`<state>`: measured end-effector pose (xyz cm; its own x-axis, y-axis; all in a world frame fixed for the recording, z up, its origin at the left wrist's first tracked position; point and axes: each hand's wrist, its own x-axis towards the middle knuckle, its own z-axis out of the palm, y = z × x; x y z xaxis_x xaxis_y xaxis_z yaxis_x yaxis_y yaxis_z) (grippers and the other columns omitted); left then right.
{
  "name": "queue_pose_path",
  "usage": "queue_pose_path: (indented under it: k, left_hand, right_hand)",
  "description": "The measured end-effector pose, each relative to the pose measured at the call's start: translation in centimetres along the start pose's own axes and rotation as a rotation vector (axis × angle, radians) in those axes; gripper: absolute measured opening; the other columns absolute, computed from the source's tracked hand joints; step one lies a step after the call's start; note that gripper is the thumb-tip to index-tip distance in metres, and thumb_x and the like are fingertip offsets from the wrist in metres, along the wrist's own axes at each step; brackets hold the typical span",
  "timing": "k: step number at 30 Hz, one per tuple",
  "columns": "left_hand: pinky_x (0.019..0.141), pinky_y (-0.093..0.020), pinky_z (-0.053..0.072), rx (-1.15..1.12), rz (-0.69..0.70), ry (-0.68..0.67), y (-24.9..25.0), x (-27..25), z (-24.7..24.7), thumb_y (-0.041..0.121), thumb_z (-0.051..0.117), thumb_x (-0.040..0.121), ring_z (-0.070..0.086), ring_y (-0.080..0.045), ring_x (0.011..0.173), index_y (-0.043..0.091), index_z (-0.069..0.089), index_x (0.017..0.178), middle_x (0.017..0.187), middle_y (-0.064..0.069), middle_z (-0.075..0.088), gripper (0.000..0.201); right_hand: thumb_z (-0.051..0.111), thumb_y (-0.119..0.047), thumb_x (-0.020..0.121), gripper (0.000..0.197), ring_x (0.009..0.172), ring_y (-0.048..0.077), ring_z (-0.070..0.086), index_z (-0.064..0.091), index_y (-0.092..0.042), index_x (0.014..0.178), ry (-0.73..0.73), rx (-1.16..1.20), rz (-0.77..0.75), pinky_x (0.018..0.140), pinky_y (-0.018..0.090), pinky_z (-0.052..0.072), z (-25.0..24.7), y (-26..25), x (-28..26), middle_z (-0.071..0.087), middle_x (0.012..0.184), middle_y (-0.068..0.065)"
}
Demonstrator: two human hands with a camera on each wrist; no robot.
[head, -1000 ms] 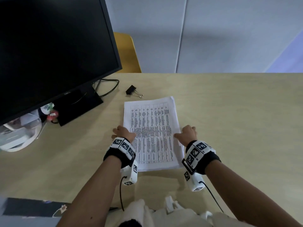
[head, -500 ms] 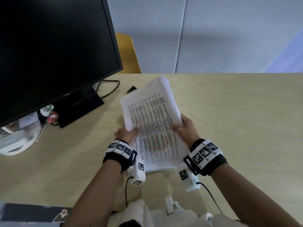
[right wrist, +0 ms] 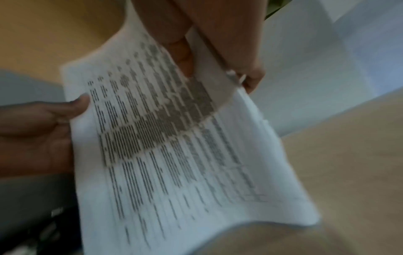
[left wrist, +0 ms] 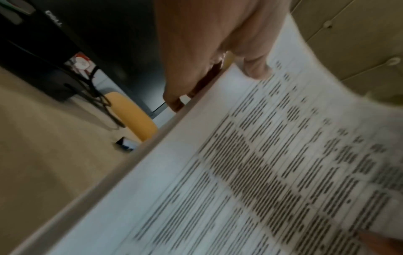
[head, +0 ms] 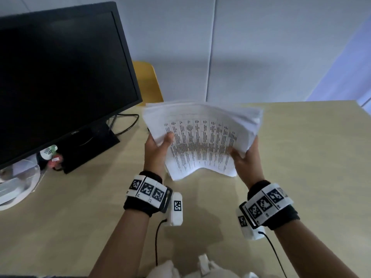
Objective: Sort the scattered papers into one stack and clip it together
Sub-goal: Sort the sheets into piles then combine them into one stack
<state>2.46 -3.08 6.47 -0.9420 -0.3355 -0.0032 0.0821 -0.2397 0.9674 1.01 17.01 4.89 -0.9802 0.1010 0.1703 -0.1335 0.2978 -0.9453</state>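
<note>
**Paper stack held up in both hands**

We hold the paper stack [head: 202,141] above the tabletop [head: 301,157], bowed between our hands. Our left hand [head: 157,150] pinches its left edge, thumb on the printed face; our right hand [head: 246,159] grips the right edge, fingers [right wrist: 250,77] curled behind. The black clip [left wrist: 126,145] lies on the tabletop near the monitor [head: 60,73].

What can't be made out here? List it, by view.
- Printed text on the paper stack: blurred in both wrist views, too small in the head view.
- Binder clip: hidden behind the stack in the head view; only a blurred dark corner shows in the left wrist view.
- Left hand and right hand fingers behind the sheets: covered by paper.
- Sheet count: edges smeared.
</note>
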Motion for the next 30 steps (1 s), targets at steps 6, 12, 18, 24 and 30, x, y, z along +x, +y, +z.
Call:
queue_pose_path:
  k: [6,12,18,24,30]
  left_hand:
    - [0.094,-0.023,0.048,0.262,0.297,0.062,2.8,1.0,2.0,0.013,0.053,0.092,0.057,0.002,0.106,0.02,0.029,0.133,0.117,0.011,0.051,0.048]
    - [0.087,0.009,0.026,0.811,0.695,-0.001,4.3,2.3,1.8,0.026,0.062,0.085,0.042,-0.002,0.102,0.013,0.058,0.124,0.117,-0.014,0.047,0.041]
    - [0.089,0.003,0.029,0.715,0.562,0.06,4.3,2.1,1.5,0.029,0.062,0.087,0.047,-0.006,0.11,0.012,0.055,0.126,0.123,-0.005,0.054,0.044]
    - [0.105,-0.045,0.041,0.186,0.084,0.08,2.4,1.0,2.4,0.034,0.046,0.088,0.055,-0.024,0.117,0.014,0.045,0.127,0.125,-0.008,0.057,0.044]
    - [0.087,-0.03,0.052,0.121,0.248,0.069,3.5,1.0,2.6,0.03,0.051,0.084,0.064,-0.01,0.095,0.014,0.05,0.114,0.099,0.009,0.067,0.034]
  right_hand:
    - [0.048,0.003,0.073,0.075,0.117,0.031,0.047,0.014,-0.022,0.136,0.309,0.186,-0.223,0.089,0.015,0.048,-0.2,-3.1,1.5,0.037,0.128,0.021]
    - [0.051,-0.009,0.072,0.043,0.109,0.027,0.049,0.062,-0.019,0.113,0.394,-0.441,-0.517,0.086,0.034,0.039,-0.4,-6.3,3.4,0.039,0.133,0.022]
    - [0.048,-0.012,0.075,0.037,0.098,0.019,0.054,0.065,-0.009,0.108,0.4,-0.308,-0.478,0.084,0.014,0.04,-1.2,-5.7,3.8,0.048,0.124,0.021]
    - [0.041,-0.006,0.071,0.033,0.071,0.013,0.051,0.049,-0.026,0.097,0.25,0.29,0.039,0.068,0.034,0.044,-0.6,-3.0,2.8,0.054,0.082,0.0]
    - [0.039,0.004,0.065,0.034,0.066,0.014,0.051,0.057,-0.015,0.086,0.343,0.377,-0.05,0.059,0.028,0.043,-0.3,-3.8,3.1,0.058,0.076,0.006]
